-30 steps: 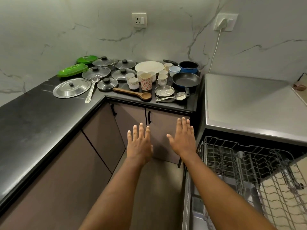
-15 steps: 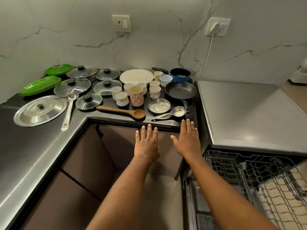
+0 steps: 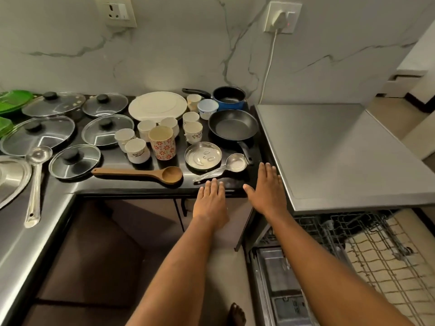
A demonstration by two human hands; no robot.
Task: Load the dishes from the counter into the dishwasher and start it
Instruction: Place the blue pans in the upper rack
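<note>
Dishwasher wire rack (image 3: pixel 376 250), round steel plate (image 3: pixel 203 156), left hand (image 3: pixel 210 203) and right hand (image 3: pixel 268 194) flat, empty

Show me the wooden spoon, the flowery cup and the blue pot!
wooden spoon (image 3: pixel 137 173), head view, middle of its handle.
flowery cup (image 3: pixel 164 147), head view, on its patterned side.
blue pot (image 3: pixel 229 98), head view, on its dark inside.

My one head-worn wide-angle camera looks forward and down, close over the table (image 3: pixel 113 161) at 11 o'clock, the dishwasher rack (image 3: pixel 376 250) at 4 o'clock.
</note>
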